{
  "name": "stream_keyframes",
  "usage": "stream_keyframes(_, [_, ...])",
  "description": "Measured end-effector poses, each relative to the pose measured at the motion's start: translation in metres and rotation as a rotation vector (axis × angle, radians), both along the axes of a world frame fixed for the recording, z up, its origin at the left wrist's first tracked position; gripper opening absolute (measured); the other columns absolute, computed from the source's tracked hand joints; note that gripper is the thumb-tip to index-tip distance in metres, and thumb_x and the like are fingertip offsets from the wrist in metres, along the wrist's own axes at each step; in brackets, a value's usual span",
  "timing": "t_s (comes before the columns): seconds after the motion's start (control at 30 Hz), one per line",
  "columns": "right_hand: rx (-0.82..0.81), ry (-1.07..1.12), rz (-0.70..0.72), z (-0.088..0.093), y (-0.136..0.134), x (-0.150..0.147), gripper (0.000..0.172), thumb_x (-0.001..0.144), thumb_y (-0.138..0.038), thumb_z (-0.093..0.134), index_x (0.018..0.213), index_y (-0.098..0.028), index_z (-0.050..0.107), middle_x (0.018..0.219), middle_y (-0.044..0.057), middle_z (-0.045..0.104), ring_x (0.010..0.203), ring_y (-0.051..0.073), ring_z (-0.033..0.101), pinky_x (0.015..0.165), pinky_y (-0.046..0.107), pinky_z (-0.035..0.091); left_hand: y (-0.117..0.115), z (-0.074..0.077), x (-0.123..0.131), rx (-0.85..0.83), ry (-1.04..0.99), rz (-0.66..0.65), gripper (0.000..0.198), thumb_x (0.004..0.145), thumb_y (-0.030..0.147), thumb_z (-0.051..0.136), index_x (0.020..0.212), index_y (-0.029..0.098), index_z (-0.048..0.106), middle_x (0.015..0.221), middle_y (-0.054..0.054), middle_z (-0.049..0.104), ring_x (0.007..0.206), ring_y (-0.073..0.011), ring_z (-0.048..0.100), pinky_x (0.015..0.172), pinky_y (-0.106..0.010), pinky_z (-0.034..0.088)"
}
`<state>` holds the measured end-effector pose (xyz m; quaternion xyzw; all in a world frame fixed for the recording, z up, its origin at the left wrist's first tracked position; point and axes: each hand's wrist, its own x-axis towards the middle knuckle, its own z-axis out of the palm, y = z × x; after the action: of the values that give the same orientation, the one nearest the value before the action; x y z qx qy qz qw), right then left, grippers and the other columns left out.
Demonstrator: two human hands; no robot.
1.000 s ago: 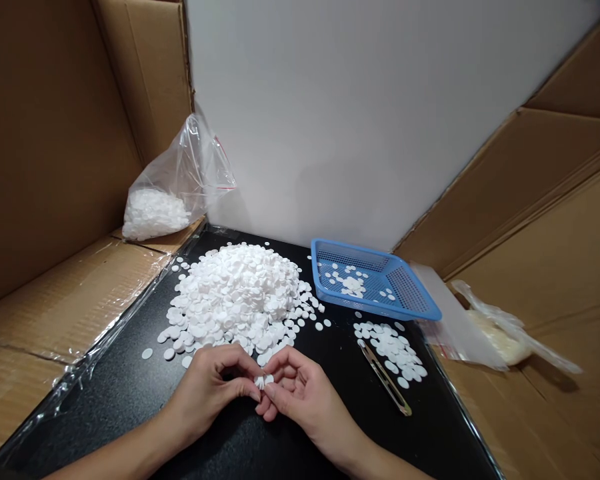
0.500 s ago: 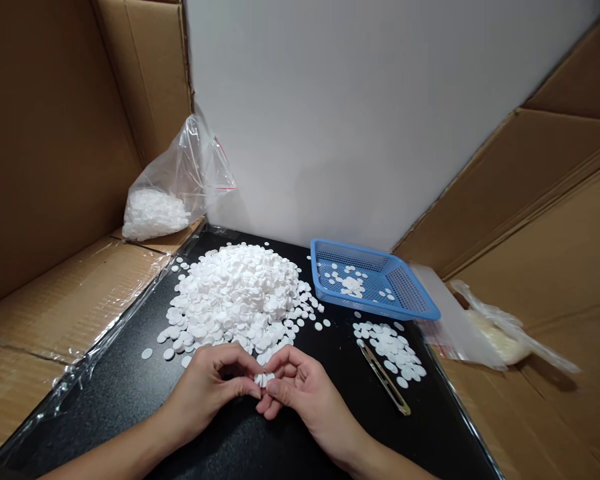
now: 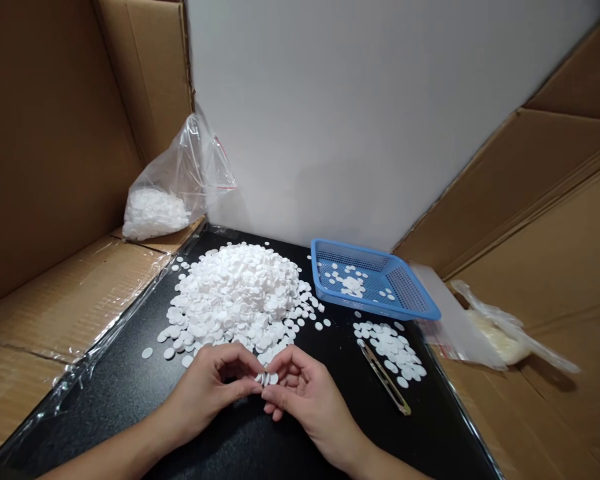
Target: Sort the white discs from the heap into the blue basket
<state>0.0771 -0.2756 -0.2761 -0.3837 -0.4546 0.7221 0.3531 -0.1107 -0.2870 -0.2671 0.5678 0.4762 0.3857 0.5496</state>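
My left hand point(image 3: 215, 387) and my right hand point(image 3: 300, 390) meet fingertip to fingertip low in the middle of the black table point(image 3: 130, 393). Both pinch a small stack of white discs point(image 3: 267, 379) between them. Just beyond my fingers lies a large heap of white discs point(image 3: 237, 293). A smaller flat patch of discs point(image 3: 393, 350) lies to the right, beside metal tweezers point(image 3: 385, 379).
A blue mesh tray point(image 3: 410, 293) holding a few discs sits at the back right. A clear bag of discs point(image 3: 155, 213) leans in the back left corner on cardboard. Another plastic bag point(image 3: 500, 337) lies on cardboard at the right. Cardboard walls flank both sides.
The hands have stayed in place; the fingers have shifted slightly around the small stack of discs.
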Motion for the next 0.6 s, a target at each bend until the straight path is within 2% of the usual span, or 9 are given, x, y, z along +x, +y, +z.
stream_keyframes(0.2, [0.093, -0.15, -0.023, 0.0, 0.0, 0.002, 0.044, 0.063, -0.049, 0.089, 0.076, -0.016, 0.063, 0.059, -0.005, 0.058, 0.048, 0.008, 0.05, 0.047, 0.02, 0.039, -0.001, 0.001, 0.002, -0.094, -0.059, -0.031, 0.021, 0.077, 0.034, 0.079, 0.081, 0.015, 0.072, 0.07, 0.0, 0.068, 0.065, -0.0116, 0.058, 0.062, -0.021, 0.044])
stream_keyframes(0.4, [0.354, -0.318, -0.046, 0.003, 0.005, 0.009, 0.022, 0.079, -0.035, 0.076, 0.072, -0.016, 0.069, 0.069, -0.001, 0.06, 0.063, 0.012, 0.05, 0.058, 0.023, 0.038, 0.0, 0.004, 0.003, -0.198, -0.124, -0.053, 0.03, 0.076, 0.041, 0.079, 0.082, 0.014, 0.068, 0.069, 0.0, 0.067, 0.063, -0.0123, 0.06, 0.063, -0.023, 0.048])
stream_keyframes(0.5, [0.389, -0.47, 0.062, 0.008, 0.007, 0.016, 0.012, 0.081, -0.022, 0.072, 0.07, -0.016, 0.07, 0.07, -0.001, 0.059, 0.063, 0.012, 0.051, 0.058, 0.023, 0.036, -0.003, 0.004, 0.003, -0.242, 0.011, -0.087, 0.028, 0.078, 0.041, 0.074, 0.082, 0.014, 0.068, 0.064, 0.002, 0.063, 0.059, -0.0129, 0.058, 0.057, -0.023, 0.046])
stream_keyframes(0.6, [0.404, -0.624, 0.186, 0.013, 0.008, 0.023, 0.013, 0.082, -0.015, 0.07, 0.068, -0.016, 0.069, 0.066, -0.002, 0.058, 0.062, 0.012, 0.05, 0.057, 0.022, 0.035, -0.008, 0.006, 0.003, -0.22, 0.285, -0.141, 0.02, 0.083, 0.035, 0.067, 0.085, 0.016, 0.073, 0.063, 0.002, 0.062, 0.059, -0.014, 0.056, 0.053, -0.023, 0.04])
